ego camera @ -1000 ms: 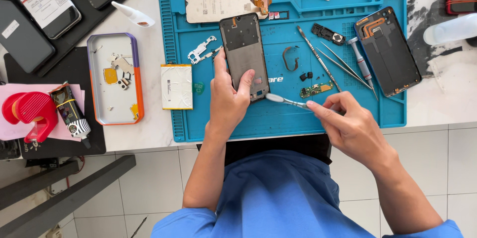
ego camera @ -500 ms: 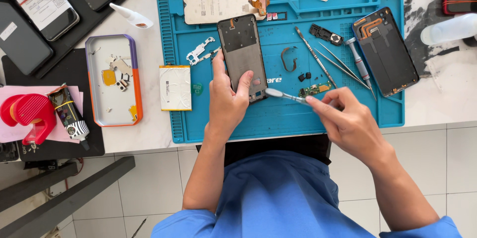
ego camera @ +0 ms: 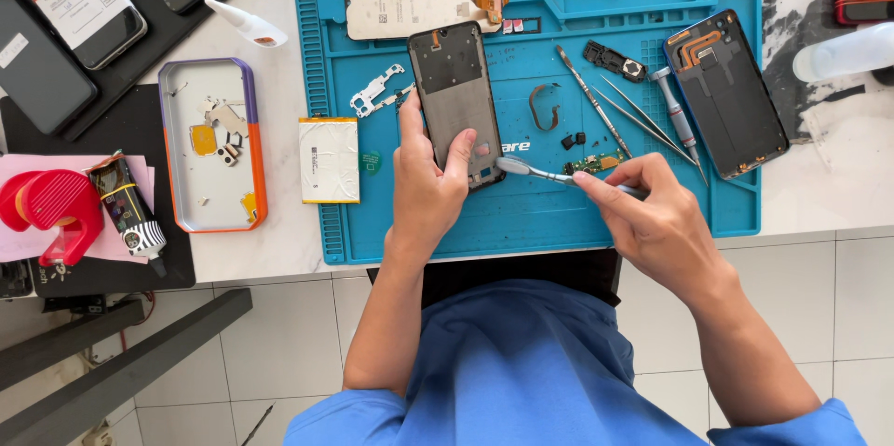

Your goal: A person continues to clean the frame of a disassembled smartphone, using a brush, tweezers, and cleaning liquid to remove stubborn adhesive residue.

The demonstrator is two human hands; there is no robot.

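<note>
Phone frame (ego camera: 453,97): dark, flat, rectangular shell with rounded corners, stripped bare, a small pink spot near its lower end; lies lengthwise on the blue mat (ego camera: 559,213), a little left of the mat's middle
Left hand (ego camera: 424,187): grips the phone frame's lower end, thumb on its right edge, fingers along its left edge
Right hand (ego camera: 656,213): pinched narrow around a slim brush-like tool (ego camera: 540,172), right of the phone frame
Tool: pale rounded tip touching the phone frame's lower right corner, thin metallic shaft
Mat: ribbed rubbery blue sheet with raised borders and small trays
Battery (ego camera: 329,159): pale flat rectangle at the mat's left edge
Back cover (ego camera: 728,92): dark, glossy, near the mat's right edge
Tweezers (ego camera: 643,122): thin steel, on the mat right of the phone frame
</note>
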